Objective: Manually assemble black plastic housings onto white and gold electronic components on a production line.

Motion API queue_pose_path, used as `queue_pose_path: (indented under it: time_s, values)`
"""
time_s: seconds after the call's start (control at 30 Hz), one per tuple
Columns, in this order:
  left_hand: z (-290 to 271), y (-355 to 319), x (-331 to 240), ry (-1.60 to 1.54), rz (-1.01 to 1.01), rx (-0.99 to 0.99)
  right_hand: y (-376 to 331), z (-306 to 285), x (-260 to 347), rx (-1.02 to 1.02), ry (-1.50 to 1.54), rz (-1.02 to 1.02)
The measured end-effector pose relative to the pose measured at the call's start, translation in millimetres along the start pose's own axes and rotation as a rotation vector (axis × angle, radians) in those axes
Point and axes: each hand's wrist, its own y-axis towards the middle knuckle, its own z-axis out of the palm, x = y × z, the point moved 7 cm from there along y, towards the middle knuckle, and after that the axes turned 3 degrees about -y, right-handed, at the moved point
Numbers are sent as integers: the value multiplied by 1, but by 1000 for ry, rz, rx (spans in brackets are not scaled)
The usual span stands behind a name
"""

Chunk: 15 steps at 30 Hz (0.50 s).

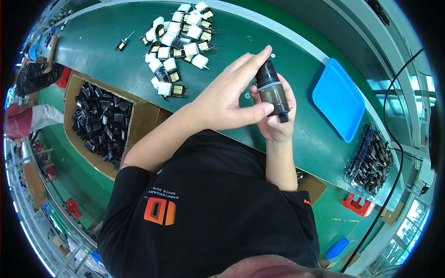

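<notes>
A dark cylinder (272,95) with black ends, a grey ring and a translucent brown middle is held upright, slightly tilted, above the table. My right hand (278,132) wraps round it from behind and below, its fingers showing along the right side. On the other side my left hand (236,90) has its fingers stretched out straight toward the cylinder's top. The left thumb rests against the brown lower part. Whether the left palm also touches the cylinder is hidden. Small washers (247,95) lie on the green table (241,34) near the hands.
White-capped motor parts with wires (174,39) form a pile at the table's far side, one similar part (122,44) apart. A blue tray (340,99) and black parts (371,160) are at right. A carton (134,125) of black pieces stands left; two people are beyond.
</notes>
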Motion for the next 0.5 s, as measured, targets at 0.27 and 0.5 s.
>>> queue_pose_path:
  time_s: [0.27,0.5]
  values:
    - [5,-4,-1,-41,-68,-13,-3,-1,1,-11,-5,-28]
    - [-7,-3,-11,324,123,8,-1,3,12,-75,-52,-32]
